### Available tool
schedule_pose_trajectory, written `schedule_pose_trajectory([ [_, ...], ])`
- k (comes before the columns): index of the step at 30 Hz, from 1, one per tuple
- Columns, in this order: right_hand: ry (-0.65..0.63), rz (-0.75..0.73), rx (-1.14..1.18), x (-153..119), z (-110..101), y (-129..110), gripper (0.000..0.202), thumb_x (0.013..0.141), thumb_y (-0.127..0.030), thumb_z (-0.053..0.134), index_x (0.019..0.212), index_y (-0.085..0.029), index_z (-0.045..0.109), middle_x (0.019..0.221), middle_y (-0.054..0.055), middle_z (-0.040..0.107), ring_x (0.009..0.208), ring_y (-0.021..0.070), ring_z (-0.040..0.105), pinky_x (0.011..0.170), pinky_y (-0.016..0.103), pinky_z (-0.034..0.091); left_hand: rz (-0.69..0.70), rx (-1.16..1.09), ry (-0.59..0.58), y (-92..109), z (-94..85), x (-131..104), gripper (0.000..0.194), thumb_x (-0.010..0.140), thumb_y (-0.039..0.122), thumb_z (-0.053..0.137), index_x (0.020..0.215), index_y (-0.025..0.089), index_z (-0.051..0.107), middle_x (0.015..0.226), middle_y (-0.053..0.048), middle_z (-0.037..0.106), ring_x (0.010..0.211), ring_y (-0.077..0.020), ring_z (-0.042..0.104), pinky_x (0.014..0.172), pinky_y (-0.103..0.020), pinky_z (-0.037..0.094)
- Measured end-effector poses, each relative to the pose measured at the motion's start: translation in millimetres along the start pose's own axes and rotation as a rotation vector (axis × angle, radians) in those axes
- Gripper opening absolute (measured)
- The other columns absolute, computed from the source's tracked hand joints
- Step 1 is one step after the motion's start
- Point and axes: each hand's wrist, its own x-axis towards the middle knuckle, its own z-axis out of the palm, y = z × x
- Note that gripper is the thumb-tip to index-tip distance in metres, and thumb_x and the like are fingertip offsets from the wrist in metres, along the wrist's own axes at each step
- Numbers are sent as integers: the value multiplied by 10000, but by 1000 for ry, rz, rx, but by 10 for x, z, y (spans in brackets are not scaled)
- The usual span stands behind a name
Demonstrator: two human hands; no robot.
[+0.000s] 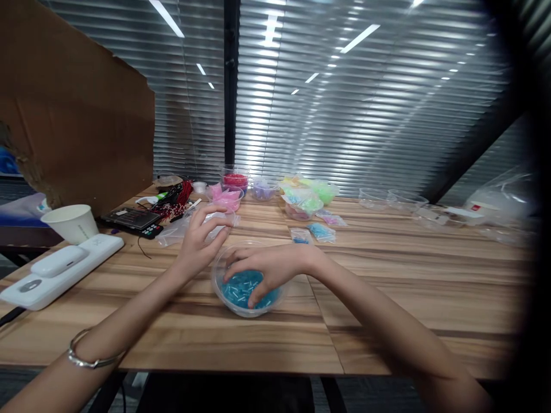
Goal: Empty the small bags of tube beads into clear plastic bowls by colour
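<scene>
A clear round bowl [245, 311] stands near the table's front edge, partly filled with small blue pieces [243, 288]. Over it, my right hand [269, 269] reaches in from the right, fingers spread and bent down at the blue pieces. Nothing is visibly gripped in it. My left hand [204, 237] hovers just behind and left of the bowl, its fingers apart and slightly curled, holding nothing. Flat clear plastic bags [174, 229] lie beside and beyond my left hand. Behind the bowl are a small bag of blue pieces [321, 232] and a smaller blue one [301, 236].
Toward the back stand bowls with pink bags [226, 198], red pieces [235, 179] and yellow-green bags [301, 195]. Clear bowls [407, 200] are at the back right. On the left are a paper cup [71, 223], a white power strip [99, 246] and a cardboard panel [81, 109].
</scene>
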Motion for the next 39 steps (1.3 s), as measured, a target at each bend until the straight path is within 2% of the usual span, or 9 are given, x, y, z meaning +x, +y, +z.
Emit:
schedule_pose_trajectory([
  [4, -86, 47, -47, 23, 67, -33, 600, 827, -328, 661, 1385, -237, 462, 1325, 115, 459, 1193, 252, 482, 995, 332, 389, 3, -10, -9, -4, 9, -6, 130, 904, 191, 540, 954, 225, 655, 1189, -60, 565, 1166, -216, 508, 1038, -433, 378],
  [9, -72, 102, -212, 69, 152, -54, 529, 778, -278, 646, 1287, -198, 524, 1231, 143, 516, 1126, 295, 492, 880, 374, 443, 10, -20, -25, -11, 27, -18, 129, 902, 186, 543, 949, 224, 656, 1188, -58, 569, 1163, -215, 512, 1022, -420, 386],
  [12, -74, 77, -230, 103, 192, -40, 390, 791, -223, 563, 1177, -170, 553, 1117, 131, 558, 946, 237, 545, 737, 309, 452, 10, -27, -29, -16, 35, -23, 129, 904, 191, 539, 947, 222, 656, 1186, -59, 568, 1164, -213, 514, 1018, -414, 392],
  [15, -61, 48, -212, 128, 200, -26, 284, 774, -145, 513, 1050, -160, 578, 998, 91, 595, 812, 180, 538, 635, 252, 406, 9, -27, -35, -20, 35, -27, 131, 905, 196, 537, 946, 225, 658, 1182, -57, 571, 1152, -211, 521, 1009, -413, 399],
  [21, -12, 86, -271, 132, 145, -56, 219, 798, -164, 527, 994, -172, 623, 887, 58, 667, 735, 166, 551, 589, 255, 350, 1, -37, -49, -15, 28, -30, 130, 901, 198, 539, 945, 228, 658, 1183, -57, 572, 1146, -215, 524, 1007, -419, 407],
  [23, 25, 128, -338, 131, 132, -87, 176, 857, -239, 520, 941, -162, 655, 856, 63, 689, 703, 163, 570, 583, 265, 341, 4, -37, -51, -14, 29, -29, 132, 898, 194, 540, 946, 229, 658, 1183, -58, 573, 1141, -215, 528, 1009, -419, 409],
  [27, 165, 223, -549, 139, 131, -149, 381, 952, -374, 422, 822, -139, 693, 779, 72, 712, 634, 176, 601, 533, 297, 282, 16, -34, -53, -15, 35, -27, 136, 897, 189, 538, 947, 228, 658, 1177, -60, 575, 1140, -212, 530, 1016, -416, 407],
  [33, 239, 248, -680, 163, 174, -163, 423, 967, -357, 397, 752, -138, 687, 741, 65, 723, 612, 182, 626, 498, 289, 224, 10, -34, -62, -7, 36, -27, 139, 901, 193, 532, 947, 232, 657, 1168, -56, 579, 1133, -208, 534, 1016, -411, 413],
  [39, 396, 362, -734, 197, 188, -145, 458, 998, -302, 275, 823, -143, 667, 734, 90, 714, 617, 196, 628, 493, 285, 220, 8, -50, -75, -10, 32, -31, 146, 899, 187, 531, 955, 235, 657, 1186, -59, 575, 1145, -217, 527, 1022, -425, 411],
])
